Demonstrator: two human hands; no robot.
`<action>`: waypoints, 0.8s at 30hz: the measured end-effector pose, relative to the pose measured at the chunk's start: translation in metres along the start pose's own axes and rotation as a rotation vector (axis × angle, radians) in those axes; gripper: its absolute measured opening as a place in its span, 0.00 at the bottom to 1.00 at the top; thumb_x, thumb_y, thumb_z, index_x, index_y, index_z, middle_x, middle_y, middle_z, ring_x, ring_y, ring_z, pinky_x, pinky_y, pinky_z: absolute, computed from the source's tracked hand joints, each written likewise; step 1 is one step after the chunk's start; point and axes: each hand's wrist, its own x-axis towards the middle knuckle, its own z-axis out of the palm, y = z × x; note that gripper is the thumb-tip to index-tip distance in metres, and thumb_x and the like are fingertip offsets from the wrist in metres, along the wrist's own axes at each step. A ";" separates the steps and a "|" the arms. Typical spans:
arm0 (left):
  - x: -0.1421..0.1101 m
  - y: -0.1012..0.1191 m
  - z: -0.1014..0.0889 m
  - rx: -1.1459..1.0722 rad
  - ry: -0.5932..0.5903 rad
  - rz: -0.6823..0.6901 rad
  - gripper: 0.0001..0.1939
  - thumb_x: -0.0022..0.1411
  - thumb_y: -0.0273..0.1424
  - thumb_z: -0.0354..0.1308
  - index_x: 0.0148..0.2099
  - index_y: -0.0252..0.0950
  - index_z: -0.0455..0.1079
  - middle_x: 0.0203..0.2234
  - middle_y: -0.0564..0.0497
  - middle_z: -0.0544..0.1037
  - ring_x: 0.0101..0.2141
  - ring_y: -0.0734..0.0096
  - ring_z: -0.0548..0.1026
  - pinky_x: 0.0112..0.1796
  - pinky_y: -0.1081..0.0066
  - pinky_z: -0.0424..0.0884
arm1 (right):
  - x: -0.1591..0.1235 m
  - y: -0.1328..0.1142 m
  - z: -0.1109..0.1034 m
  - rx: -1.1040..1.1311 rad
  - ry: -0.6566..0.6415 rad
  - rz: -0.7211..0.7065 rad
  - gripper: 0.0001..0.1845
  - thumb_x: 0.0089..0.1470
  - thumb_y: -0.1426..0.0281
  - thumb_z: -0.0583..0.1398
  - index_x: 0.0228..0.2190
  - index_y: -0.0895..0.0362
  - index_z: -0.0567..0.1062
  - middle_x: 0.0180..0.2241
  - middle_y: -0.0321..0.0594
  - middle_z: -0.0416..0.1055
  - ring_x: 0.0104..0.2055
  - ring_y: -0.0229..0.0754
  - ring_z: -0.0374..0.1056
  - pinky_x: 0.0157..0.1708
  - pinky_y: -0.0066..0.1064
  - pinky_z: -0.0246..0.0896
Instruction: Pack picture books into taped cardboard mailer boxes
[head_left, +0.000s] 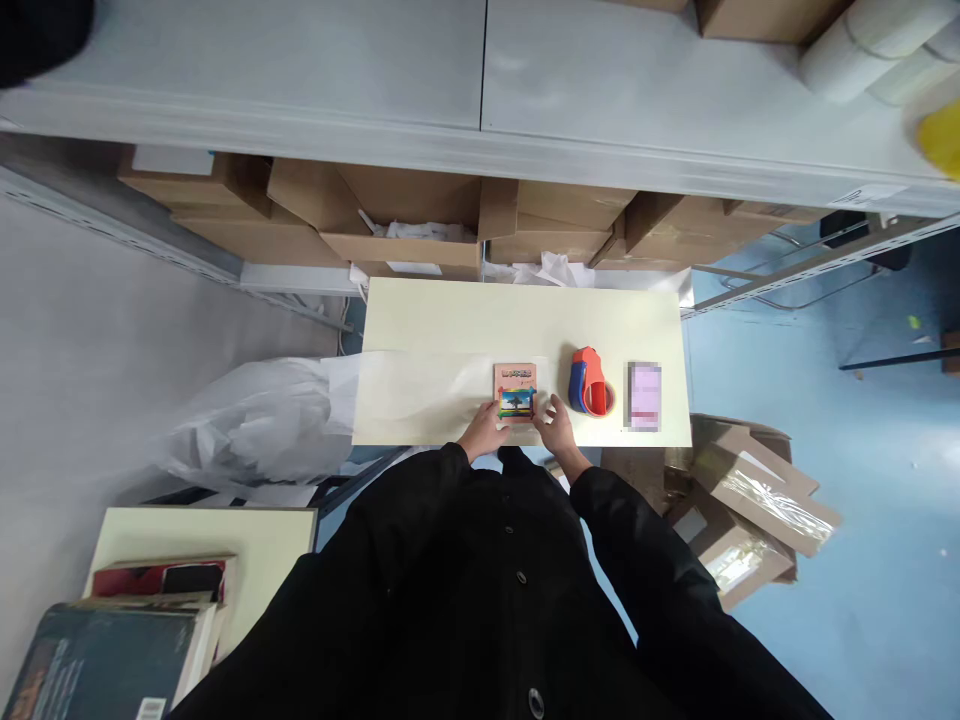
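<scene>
A small pink book (515, 378) with a picture of a tree on its cover lies flat near the front edge of the cream table (450, 315). At its lower left corner is my left hand (484, 432), fingers bent and closed about the corner. My right hand (556, 430) is beside the lower right corner, its thumb close to the book and its fingers apart. A thin clear plastic sheet (435, 385) appears to stretch leftward from around the book. To the right stands a red and blue tape dispenser (589, 382) with a roll of tape.
A blurred-out pink item (645, 397) lies at the table's right end. Crumpled clear plastic (262, 425) hangs off the left side. Open cardboard boxes (405, 200) fill the shelf behind. More cartons (750, 490) are on the floor at right; books (112, 650) sit on a lower-left table.
</scene>
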 end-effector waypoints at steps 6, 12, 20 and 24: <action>-0.002 -0.004 0.005 0.033 0.014 -0.025 0.30 0.56 0.28 0.55 0.60 0.31 0.57 0.57 0.36 0.63 0.60 0.52 0.60 0.57 0.58 0.59 | 0.015 0.006 0.001 0.025 -0.002 0.156 0.35 0.42 0.65 0.62 0.53 0.58 0.65 0.44 0.50 0.72 0.39 0.47 0.70 0.39 0.38 0.67; 0.003 -0.001 0.002 0.339 -0.075 0.114 0.31 0.54 0.31 0.58 0.59 0.26 0.57 0.63 0.29 0.54 0.64 0.45 0.51 0.58 0.54 0.54 | 0.026 0.000 -0.001 -0.190 0.036 0.028 0.22 0.43 0.68 0.60 0.43 0.60 0.73 0.44 0.52 0.71 0.51 0.54 0.64 0.52 0.45 0.58; 0.005 -0.005 -0.002 0.515 -0.116 0.195 0.31 0.53 0.31 0.58 0.58 0.29 0.58 0.64 0.32 0.52 0.65 0.45 0.47 0.58 0.50 0.55 | 0.005 0.000 0.001 -0.128 0.070 -0.077 0.28 0.43 0.70 0.59 0.49 0.61 0.69 0.51 0.56 0.65 0.52 0.51 0.64 0.52 0.43 0.60; 0.006 -0.004 0.000 0.510 -0.109 0.164 0.30 0.55 0.34 0.58 0.58 0.29 0.59 0.65 0.32 0.51 0.64 0.44 0.48 0.57 0.50 0.55 | 0.008 -0.001 0.004 0.073 0.039 0.066 0.36 0.43 0.66 0.60 0.55 0.60 0.62 0.51 0.56 0.65 0.38 0.45 0.70 0.37 0.37 0.68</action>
